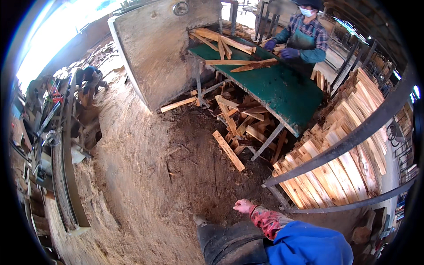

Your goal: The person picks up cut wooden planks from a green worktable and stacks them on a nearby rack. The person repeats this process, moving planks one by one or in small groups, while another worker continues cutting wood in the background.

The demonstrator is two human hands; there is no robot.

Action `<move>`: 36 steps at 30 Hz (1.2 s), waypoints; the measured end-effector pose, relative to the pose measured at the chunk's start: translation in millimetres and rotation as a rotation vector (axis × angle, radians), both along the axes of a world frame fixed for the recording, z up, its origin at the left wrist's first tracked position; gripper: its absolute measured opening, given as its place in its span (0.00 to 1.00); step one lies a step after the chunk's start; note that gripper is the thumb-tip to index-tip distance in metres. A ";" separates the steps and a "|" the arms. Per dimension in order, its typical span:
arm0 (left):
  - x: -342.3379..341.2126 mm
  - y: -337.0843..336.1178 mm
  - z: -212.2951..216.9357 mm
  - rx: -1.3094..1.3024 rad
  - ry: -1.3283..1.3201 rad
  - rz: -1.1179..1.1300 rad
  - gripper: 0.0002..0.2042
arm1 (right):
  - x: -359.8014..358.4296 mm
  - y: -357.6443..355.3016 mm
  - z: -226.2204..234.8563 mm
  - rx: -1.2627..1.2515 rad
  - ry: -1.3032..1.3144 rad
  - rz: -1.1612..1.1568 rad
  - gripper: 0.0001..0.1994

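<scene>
My right hand (pixel 244 206) hangs in front of my dark apron (pixel 229 240), its fingers loosely curled, with nothing visible in them. A red patterned cuff and a blue sleeve (pixel 309 245) cover that arm. My left hand is out of view. Nearest to the right hand is a loose wood strip (pixel 228 151) on the floor, well apart from it. Beyond stands a green-topped table (pixel 282 90) with several wood strips (pixel 254 65) on it. A heap of wood offcuts (pixel 247 119) lies under and beside the table.
Stacked wood slats (pixel 335 163) fill a metal rack (pixel 349 152) at the right. Across the table, a co-worker (pixel 304 39) in gloves and mask handles wood pieces. A large panel-sided machine (pixel 159 53) stands at the table's left end. Machinery (pixel 62 176) lines the far left; sawdust covers the floor.
</scene>
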State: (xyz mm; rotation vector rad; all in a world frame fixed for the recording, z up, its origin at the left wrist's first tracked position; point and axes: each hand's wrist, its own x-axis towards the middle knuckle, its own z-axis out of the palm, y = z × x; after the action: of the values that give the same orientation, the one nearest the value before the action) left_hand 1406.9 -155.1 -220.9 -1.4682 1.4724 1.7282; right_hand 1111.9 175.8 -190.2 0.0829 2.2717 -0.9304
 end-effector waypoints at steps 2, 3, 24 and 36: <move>-37.8 -12.5 0.2 0.014 0.005 -0.013 0.14 | -23.4 -11.0 1.7 -0.033 -0.007 -0.058 0.20; -59.3 -19.7 -0.9 0.021 0.008 -0.022 0.14 | -34.7 -14.4 -6.0 -0.080 -0.065 -0.158 0.17; -535.7 -214.2 67.8 0.004 0.391 -0.005 0.08 | -318.1 36.0 108.1 -0.345 0.499 -1.062 0.14; -582.2 -138.6 29.2 0.165 0.020 -0.107 0.11 | -560.6 155.2 179.1 0.448 0.703 -0.934 0.32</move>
State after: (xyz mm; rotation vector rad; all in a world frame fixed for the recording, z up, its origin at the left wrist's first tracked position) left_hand 824.7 -293.6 -191.7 -1.2683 1.3568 1.7589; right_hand 551.3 331.0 -11.1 1.2777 3.1177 -0.9383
